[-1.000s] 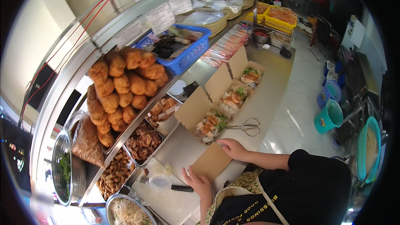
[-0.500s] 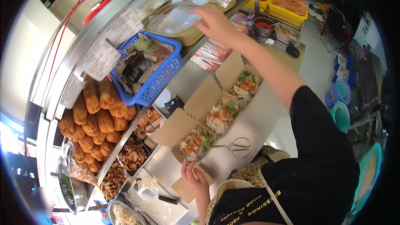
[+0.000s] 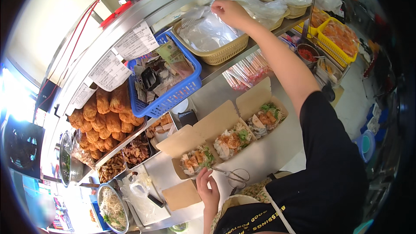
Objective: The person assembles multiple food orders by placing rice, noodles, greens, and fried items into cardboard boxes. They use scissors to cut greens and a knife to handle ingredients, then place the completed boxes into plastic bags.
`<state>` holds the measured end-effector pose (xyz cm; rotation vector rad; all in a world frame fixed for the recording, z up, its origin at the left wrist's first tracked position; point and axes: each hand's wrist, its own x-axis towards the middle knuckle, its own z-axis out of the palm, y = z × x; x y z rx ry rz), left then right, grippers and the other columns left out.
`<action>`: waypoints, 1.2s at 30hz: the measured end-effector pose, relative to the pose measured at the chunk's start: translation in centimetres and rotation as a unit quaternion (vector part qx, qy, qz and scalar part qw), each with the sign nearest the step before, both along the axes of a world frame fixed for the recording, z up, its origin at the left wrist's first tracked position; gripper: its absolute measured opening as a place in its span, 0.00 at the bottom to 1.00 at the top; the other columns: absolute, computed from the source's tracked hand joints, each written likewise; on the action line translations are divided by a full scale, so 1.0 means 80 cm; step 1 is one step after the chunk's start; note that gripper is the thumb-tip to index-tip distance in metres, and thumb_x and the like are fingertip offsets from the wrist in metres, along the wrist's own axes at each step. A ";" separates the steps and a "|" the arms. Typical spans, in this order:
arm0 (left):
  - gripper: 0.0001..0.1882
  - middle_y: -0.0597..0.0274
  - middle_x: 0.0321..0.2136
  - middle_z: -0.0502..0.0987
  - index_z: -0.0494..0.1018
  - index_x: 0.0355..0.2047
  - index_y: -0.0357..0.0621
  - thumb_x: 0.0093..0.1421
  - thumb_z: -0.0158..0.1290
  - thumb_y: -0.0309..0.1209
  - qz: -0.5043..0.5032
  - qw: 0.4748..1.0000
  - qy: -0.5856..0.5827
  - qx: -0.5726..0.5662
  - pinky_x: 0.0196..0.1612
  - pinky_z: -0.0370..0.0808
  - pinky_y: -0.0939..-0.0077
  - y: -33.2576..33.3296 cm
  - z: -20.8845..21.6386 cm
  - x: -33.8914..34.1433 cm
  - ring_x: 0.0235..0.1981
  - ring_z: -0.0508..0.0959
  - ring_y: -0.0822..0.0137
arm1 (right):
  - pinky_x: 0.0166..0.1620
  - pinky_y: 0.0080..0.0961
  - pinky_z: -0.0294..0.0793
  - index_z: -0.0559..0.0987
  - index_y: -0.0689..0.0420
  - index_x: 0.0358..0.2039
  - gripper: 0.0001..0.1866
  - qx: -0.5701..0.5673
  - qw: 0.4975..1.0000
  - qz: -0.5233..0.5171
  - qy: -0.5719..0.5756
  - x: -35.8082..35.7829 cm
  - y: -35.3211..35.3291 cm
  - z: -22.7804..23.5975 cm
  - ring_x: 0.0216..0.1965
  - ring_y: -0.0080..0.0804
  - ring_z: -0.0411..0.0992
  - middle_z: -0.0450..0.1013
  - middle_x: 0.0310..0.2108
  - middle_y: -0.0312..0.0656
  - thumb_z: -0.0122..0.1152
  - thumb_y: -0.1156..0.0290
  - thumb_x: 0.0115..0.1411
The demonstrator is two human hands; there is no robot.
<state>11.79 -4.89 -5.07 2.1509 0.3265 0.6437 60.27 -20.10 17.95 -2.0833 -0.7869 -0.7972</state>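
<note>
My right hand [image 3: 232, 13] reaches over a tan basket [image 3: 225, 52] lined with clear plastic bags [image 3: 206, 32]. Its fingers are curled closed among the plastic; whatever they may pinch is hidden. Low on the counter, my left hand [image 3: 209, 189] has its fingers apart and holds nothing. It lies beside a flat brown cardboard piece [image 3: 182, 195] and just below scissors [image 3: 234, 175]. Three lidded cardboard boxes stand open in a row: a near one [image 3: 197, 161], a middle one [image 3: 232, 141] and a far one [image 3: 266, 119], each filled with noodles, sliced toppings and green herbs.
A blue basket [image 3: 195, 87] with banknotes sits on the shelf, left of the tan one. Fried dough pieces [image 3: 104, 121] are piled below it. A white board [image 3: 154, 214] carries a black-handled tool. Wrapped chopsticks [image 3: 247, 69] lie behind the boxes.
The view has shifted left. My right hand has gone from spread fingers above the basket to curled fingers at the plastic. My left hand stays low near the boxes.
</note>
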 end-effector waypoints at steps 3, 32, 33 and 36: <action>0.12 0.45 0.50 0.75 0.75 0.43 0.37 0.60 0.49 0.17 -0.017 0.998 -0.030 -0.051 0.51 0.74 0.62 0.009 0.010 0.010 0.52 0.75 0.51 | 0.38 0.42 0.70 0.78 0.56 0.36 0.05 0.069 0.981 0.147 -0.107 -0.113 0.009 -0.013 0.35 0.50 0.73 0.76 0.31 0.46 0.56 0.71 0.61; 0.20 0.53 0.31 0.76 0.73 0.38 0.41 0.58 0.62 0.45 0.300 0.943 0.131 -0.055 0.39 0.73 0.61 0.163 0.017 -0.326 0.37 0.78 0.55 | 0.36 0.16 0.69 0.75 0.53 0.33 0.07 0.040 0.485 0.520 0.701 -0.695 0.255 -0.296 0.30 0.16 0.69 0.71 0.27 0.29 0.60 0.66 0.66; 0.17 0.61 0.25 0.77 0.74 0.41 0.40 0.64 0.56 0.42 0.195 0.956 0.176 -0.128 0.32 0.75 0.69 0.158 0.014 -0.324 0.29 0.79 0.67 | 0.36 0.16 0.69 0.75 0.52 0.33 0.06 0.047 0.482 0.525 0.700 -0.708 0.262 -0.292 0.30 0.17 0.69 0.72 0.27 0.29 0.59 0.65 0.66; 0.15 0.66 0.24 0.76 0.73 0.34 0.40 0.67 0.52 0.41 0.153 0.912 0.087 -0.370 0.25 0.73 0.80 0.164 0.000 -0.340 0.24 0.80 0.75 | 0.36 0.18 0.70 0.74 0.50 0.35 0.05 0.122 0.449 0.490 0.737 -0.715 0.279 -0.267 0.29 0.19 0.70 0.72 0.27 0.29 0.57 0.64 0.67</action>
